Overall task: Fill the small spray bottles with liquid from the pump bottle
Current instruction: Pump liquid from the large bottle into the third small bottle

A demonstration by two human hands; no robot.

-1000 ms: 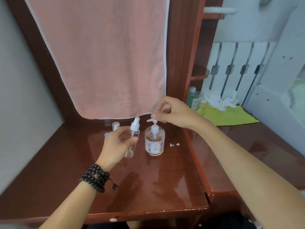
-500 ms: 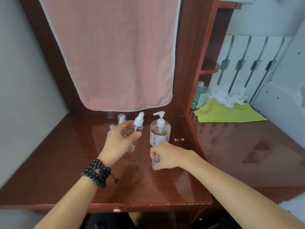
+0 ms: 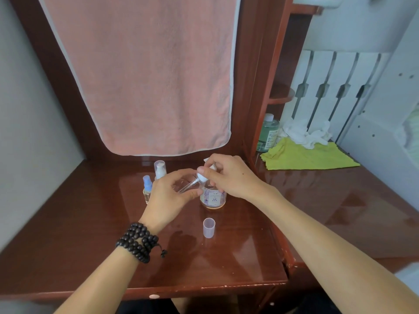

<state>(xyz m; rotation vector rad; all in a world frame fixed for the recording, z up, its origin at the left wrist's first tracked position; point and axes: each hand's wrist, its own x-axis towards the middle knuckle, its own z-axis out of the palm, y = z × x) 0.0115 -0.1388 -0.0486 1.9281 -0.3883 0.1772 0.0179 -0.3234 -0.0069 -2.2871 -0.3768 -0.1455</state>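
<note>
Three spray bottles: one [image 3: 184, 184] tilted in left hand's [image 3: 169, 196] grip, two [image 3: 147, 189] standing far left; one pump bottle [image 3: 213, 197] centre; right hand [image 3: 229, 177], earlier setting down cap [image 3: 208, 227], now pinching sprayer head [image 3: 201, 176].

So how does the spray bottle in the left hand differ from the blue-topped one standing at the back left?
The held spray bottle is tilted, gripped by the left hand, and looks clear; its white sprayer head is pinched by the right hand. The blue-topped bottle stands upright on the desk, untouched, with yellowish liquid low inside. Both are small, transparent and uncapped; one loose cap stands nearer the camera.
</note>
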